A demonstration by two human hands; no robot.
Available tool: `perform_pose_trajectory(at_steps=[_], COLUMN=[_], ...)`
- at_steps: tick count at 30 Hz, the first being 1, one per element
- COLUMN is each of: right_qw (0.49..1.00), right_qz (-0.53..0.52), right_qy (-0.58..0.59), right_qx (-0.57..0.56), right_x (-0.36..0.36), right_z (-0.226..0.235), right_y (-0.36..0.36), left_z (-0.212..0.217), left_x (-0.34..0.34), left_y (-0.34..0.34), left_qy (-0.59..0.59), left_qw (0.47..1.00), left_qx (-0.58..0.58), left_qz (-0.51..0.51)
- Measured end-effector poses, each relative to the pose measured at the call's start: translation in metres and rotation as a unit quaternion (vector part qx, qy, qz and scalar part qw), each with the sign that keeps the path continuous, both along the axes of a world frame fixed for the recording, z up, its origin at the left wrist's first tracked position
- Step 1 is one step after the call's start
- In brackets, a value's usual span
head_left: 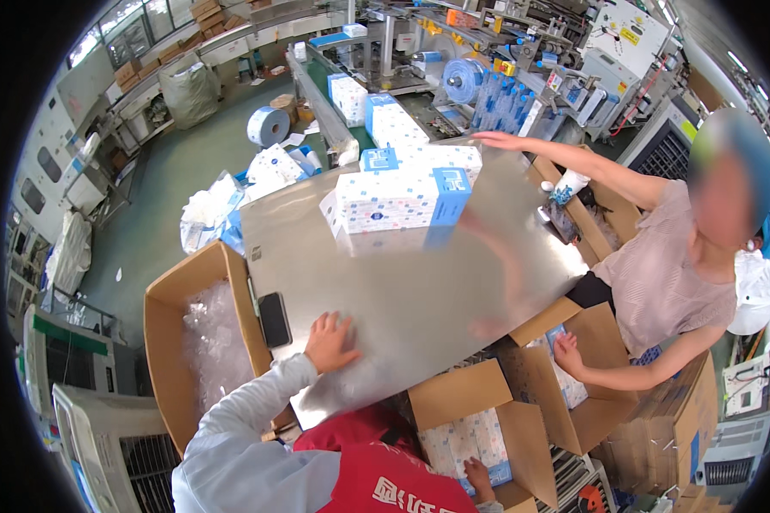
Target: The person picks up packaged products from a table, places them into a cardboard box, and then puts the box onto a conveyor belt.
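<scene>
My left hand (329,342) lies flat with fingers spread on the near edge of a shiny steel table (419,282), holding nothing. A black phone (274,318) lies just left of it. My right hand (479,479) is low in an open cardboard box (453,395), fingers curled on the near edge of a white, blue-patterned tissue pack (462,440). More such tissue packs (393,201) are stacked at the far side of the table.
A co-worker in a blue hair cap stands at the right, one hand (496,139) reaching to the far packs, the other (567,353) in a second box (595,427). A box with clear plastic (210,342) stands left. A conveyor (385,120) carries packs behind.
</scene>
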State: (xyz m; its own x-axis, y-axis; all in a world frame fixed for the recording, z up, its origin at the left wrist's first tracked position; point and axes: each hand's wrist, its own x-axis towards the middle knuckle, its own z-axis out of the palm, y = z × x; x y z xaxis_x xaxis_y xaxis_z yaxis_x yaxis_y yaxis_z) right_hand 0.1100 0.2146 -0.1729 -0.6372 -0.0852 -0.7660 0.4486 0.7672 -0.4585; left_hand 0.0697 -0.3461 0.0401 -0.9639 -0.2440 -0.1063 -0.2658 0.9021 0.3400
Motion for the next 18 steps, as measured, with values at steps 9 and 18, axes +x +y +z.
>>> perform_pose_trajectory(at_steps=[9,18], right_qw=[0.989,0.983], right_qz=[-0.021,0.147], right_qy=[0.143,0.084], right_qx=[-0.036,-0.065], right_x=[-0.014,-0.010], right_z=[0.129,0.159], right_y=[-0.074,-0.077], left_z=[-0.023,0.265], left_x=[-0.042,-0.022], left_y=[0.050,0.311], left_qy=[-0.064,-0.168], left_qw=[0.974,0.281], left_qx=[0.179,0.526], left_qz=[-0.121,-0.785])
